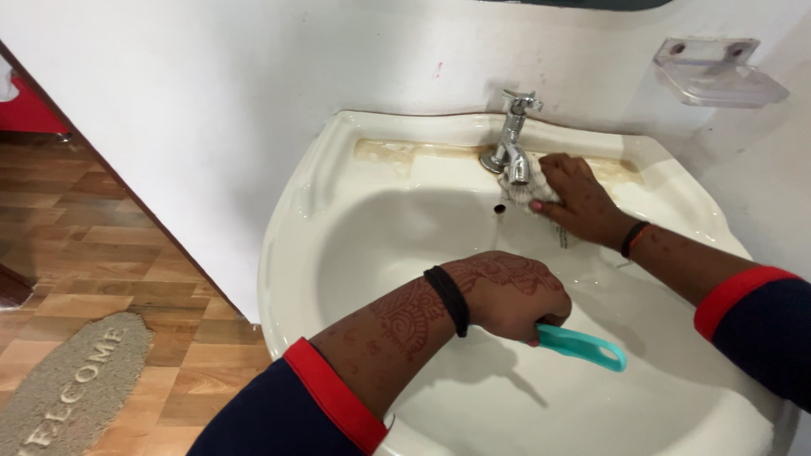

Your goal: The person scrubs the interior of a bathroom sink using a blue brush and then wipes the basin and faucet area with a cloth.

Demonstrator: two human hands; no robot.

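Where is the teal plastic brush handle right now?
In the head view, the teal plastic brush handle sits low and right of centre, gripped in the left hand over the cream ceramic basin.

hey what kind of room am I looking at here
Most likely a home bathroom or washroom. A cream wall-mounted basin with a chrome tap fills the view, a clear soap dish is fixed to the white wall, and a doormat lies on the wood-look floor.
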